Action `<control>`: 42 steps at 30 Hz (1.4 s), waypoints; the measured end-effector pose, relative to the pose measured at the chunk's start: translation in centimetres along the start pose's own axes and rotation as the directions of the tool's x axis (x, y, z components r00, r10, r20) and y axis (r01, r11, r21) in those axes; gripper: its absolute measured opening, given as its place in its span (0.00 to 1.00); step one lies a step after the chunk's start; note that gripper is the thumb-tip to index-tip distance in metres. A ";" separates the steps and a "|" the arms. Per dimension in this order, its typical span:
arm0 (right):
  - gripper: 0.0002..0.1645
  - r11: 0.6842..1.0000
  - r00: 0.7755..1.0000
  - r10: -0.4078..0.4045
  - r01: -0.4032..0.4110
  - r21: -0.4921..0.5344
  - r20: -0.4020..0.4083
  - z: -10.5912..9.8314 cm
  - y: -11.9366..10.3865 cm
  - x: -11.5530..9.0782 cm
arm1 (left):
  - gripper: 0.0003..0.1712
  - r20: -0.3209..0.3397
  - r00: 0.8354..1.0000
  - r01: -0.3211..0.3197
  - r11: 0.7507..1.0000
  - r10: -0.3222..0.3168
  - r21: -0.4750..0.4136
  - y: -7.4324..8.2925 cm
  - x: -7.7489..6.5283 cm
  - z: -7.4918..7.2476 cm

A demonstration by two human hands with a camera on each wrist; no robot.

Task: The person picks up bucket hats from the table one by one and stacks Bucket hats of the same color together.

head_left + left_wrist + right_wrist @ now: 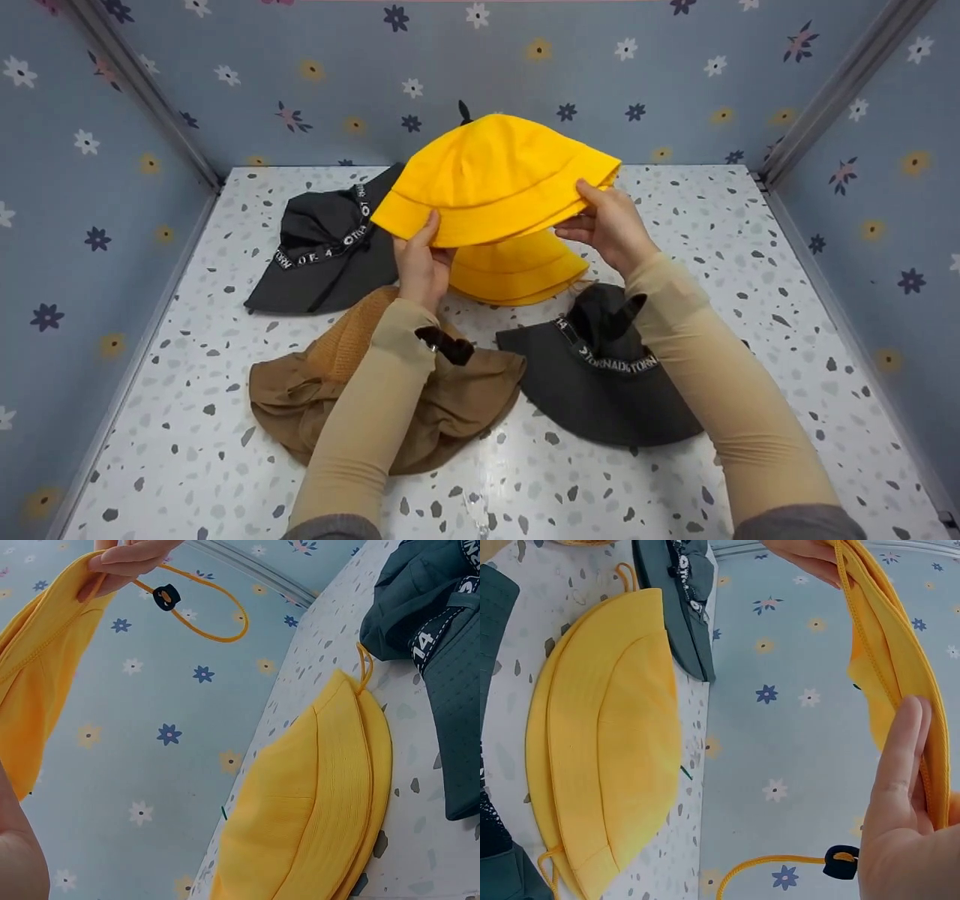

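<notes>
A yellow bucket hat (495,172), folded flat with its crown up, is held over the table between both hands. My left hand (424,266) pinches the brim at its left end, thumb in front. At the right end, my right hand (611,225) pinches the brim with the thumb on the front and the fingers behind. A yellow chin cord with a black cord stopper (841,862) hangs from the held hat in the right wrist view. Below it, a second yellow hat (517,270) lies folded flat on the table, partly covered in the head view.
A black hat with a lettered band (330,255) lies at the back left, and another black hat (600,397) at the right, partly behind my right forearm. A brown hat (465,405) lies front left under my left forearm. Flowered walls (480,75) enclose the speckled table (187,420).
</notes>
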State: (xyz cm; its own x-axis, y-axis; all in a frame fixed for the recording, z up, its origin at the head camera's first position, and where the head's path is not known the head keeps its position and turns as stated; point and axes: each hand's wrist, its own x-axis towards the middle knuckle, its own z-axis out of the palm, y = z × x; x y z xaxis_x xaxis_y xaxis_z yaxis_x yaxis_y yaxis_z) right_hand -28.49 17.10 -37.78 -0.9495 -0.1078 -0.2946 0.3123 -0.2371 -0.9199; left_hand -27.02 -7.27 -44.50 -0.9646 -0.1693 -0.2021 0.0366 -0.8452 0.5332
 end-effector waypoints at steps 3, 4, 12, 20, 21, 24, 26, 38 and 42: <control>0.23 1.000 1.000 0.007 -0.007 -0.011 0.007 0.0 0.1 0.1 | 0.26 -0.005 1.000 0.002 1.000 -0.002 -0.006 0.1 0.1 -0.1; 0.23 1.000 1.000 0.009 -0.009 -0.009 0.010 -0.1 0.2 0.2 | 0.27 -0.009 1.000 0.002 1.000 -0.002 -0.004 0.1 0.1 -0.2; 0.21 0.997 0.998 0.059 -0.061 0.045 0.025 -1.0 1.9 1.0 | 0.31 -0.037 0.999 0.028 0.997 -0.026 0.072 -0.1 0.3 -0.6; 0.20 0.994 0.995 0.098 -0.099 0.047 0.005 -1.8 3.7 1.7 | 0.32 -0.081 0.995 0.059 0.992 -0.051 0.109 -1.0 0.7 -1.4; 0.19 0.993 0.995 0.103 -0.103 0.050 0.001 -1.9 3.8 1.7 | 0.32 -0.080 0.996 0.059 0.992 -0.051 0.109 -1.1 0.8 -1.5; 0.20 0.992 0.993 0.116 -0.115 0.043 -0.013 -2.2 4.2 1.9 | 0.33 -0.073 0.996 0.057 0.992 -0.049 0.112 -1.4 0.9 -1.7; 0.23 0.992 0.992 0.121 -0.120 0.040 -0.021 -2.4 4.5 2.1 | 0.33 -0.074 0.996 0.060 0.991 -0.052 0.118 -1.6 0.9 -1.8; 0.29 0.985 0.986 0.153 -0.147 0.085 -0.069 -3.6 5.6 2.7 | 0.32 -0.075 0.991 0.120 0.985 -0.111 0.123 -2.5 0.9 -2.1; 0.28 0.985 0.983 0.157 -0.149 0.089 -0.096 -4.0 6.1 3.0 | 0.33 -0.030 0.991 0.134 0.987 -0.132 0.088 -2.6 0.8 -2.3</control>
State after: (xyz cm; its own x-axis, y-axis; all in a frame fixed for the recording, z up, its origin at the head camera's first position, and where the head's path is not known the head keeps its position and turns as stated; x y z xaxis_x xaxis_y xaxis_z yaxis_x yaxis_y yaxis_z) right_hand -29.58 19.19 -45.29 -0.8869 -0.0503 -0.4592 0.4516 -0.3034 -0.8391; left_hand -27.29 -6.34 -47.96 -0.9527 -0.0711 -0.2955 -0.1165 -0.8125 0.5713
